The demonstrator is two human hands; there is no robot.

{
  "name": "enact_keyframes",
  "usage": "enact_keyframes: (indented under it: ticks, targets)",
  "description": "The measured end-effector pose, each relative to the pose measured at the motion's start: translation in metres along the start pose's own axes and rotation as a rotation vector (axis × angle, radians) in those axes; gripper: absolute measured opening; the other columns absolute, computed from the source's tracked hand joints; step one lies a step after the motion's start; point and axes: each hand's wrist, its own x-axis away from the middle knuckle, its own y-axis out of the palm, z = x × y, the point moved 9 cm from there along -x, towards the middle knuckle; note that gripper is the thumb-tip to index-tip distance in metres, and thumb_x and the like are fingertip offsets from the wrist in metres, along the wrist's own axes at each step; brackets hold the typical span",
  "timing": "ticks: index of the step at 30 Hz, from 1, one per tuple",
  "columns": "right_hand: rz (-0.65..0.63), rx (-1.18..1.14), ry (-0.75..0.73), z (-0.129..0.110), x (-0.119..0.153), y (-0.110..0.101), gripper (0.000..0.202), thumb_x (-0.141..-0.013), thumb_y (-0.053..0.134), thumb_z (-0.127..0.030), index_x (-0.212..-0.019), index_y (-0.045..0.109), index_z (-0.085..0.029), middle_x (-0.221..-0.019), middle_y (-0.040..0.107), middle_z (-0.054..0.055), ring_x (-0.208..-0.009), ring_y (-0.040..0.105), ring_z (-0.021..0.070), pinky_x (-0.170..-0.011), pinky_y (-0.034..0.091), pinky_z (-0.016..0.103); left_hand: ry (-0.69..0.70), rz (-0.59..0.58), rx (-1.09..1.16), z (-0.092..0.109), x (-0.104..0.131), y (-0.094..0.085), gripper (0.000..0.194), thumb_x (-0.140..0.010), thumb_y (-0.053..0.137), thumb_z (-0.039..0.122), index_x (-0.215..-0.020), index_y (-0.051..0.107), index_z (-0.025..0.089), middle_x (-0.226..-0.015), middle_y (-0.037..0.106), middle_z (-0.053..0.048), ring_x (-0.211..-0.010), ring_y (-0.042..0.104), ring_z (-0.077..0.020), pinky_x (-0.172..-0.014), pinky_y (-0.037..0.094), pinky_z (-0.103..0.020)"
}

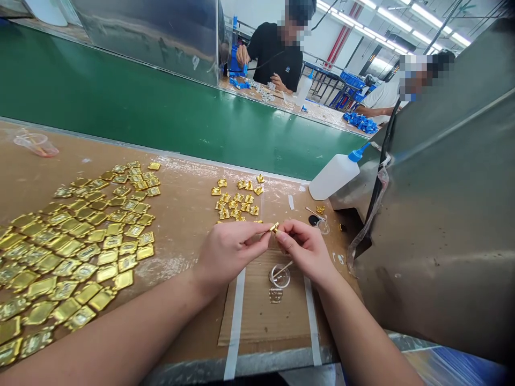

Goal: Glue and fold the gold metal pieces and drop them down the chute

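Note:
Between the fingertips of both hands is a small gold metal piece point(274, 227). My left hand point(235, 246) pinches it from the left, thumb and forefinger closed. From the right, my right hand point(306, 246) grips its other side with curled fingers. Just below the hands, a small clear cup point(280, 276) with a cotton swab in it stands on a taped cardboard sheet point(261, 321). Several small gold parts point(233, 203) lie behind my left hand. A wide spread of flat gold plates point(80, 241) covers the table to the left.
A white squeeze bottle point(336, 174) with a blue cap stands back right, beside a large metal panel point(438, 214). A clear plastic cup point(36, 143) lies far left. Beyond the green conveyor belt point(161, 118), a person in black point(277, 53) and another in white point(386, 96) sit at work.

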Motion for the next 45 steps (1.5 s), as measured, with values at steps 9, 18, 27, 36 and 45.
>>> enact_keyframes:
  ticks: [9,18,27,36,45]
  targets:
    - [0.002,-0.102,0.070,0.011,0.001,0.000,0.038,-0.093,0.075,-0.054,-0.084,0.067,-0.019,-0.066,0.056,-0.002,-0.058,0.047,0.0109,-0.056,0.037,0.026,-0.062,0.008,0.017,-0.003,-0.001,0.002,0.014,-0.092,0.072,0.024,-0.100,0.083,0.023,-0.069,0.075,0.003,-0.055,0.060,-0.0118,-0.059,0.047,-0.025]
    - [0.008,-0.154,0.086,0.013,-0.002,0.000,0.038,-0.090,0.079,-0.053,-0.082,0.068,-0.018,-0.062,0.059,-0.002,-0.054,0.051,0.0103,-0.054,0.041,0.025,-0.048,0.029,0.022,-0.002,-0.003,0.002,0.012,-0.093,0.072,0.026,-0.094,0.083,0.021,-0.068,0.071,0.002,-0.056,0.056,-0.0115,-0.057,0.040,-0.025]
    - [0.046,-0.199,0.097,0.012,-0.004,0.000,0.038,-0.082,0.087,-0.050,-0.079,0.066,-0.019,-0.062,0.061,-0.003,-0.052,0.052,0.0092,-0.051,0.042,0.024,-0.127,0.060,0.135,-0.005,-0.003,0.002,0.007,-0.085,0.074,0.021,-0.086,0.081,0.020,-0.059,0.062,0.004,-0.052,0.049,-0.0095,-0.052,0.034,-0.024]
    - [0.012,-0.056,-0.243,-0.015,0.000,-0.014,0.025,-0.097,0.075,-0.041,-0.117,0.075,-0.026,-0.106,0.064,0.004,-0.084,0.059,0.0136,-0.070,0.049,0.028,-0.652,-0.251,1.056,-0.037,0.007,0.050,0.015,-0.078,0.082,0.027,-0.082,0.073,0.016,-0.075,0.078,-0.005,-0.039,0.037,-0.0022,-0.039,0.024,-0.016]
    - [-0.052,-0.017,-0.419,-0.035,0.009,-0.002,0.028,-0.096,0.077,-0.029,-0.124,0.075,-0.027,-0.111,0.066,0.005,-0.079,0.062,0.0109,-0.069,0.055,0.027,-0.793,-0.301,1.165,-0.041,0.016,0.057,0.023,-0.076,0.091,0.029,-0.078,0.073,0.015,-0.055,0.063,0.004,-0.036,0.031,0.0005,-0.037,0.021,-0.012]
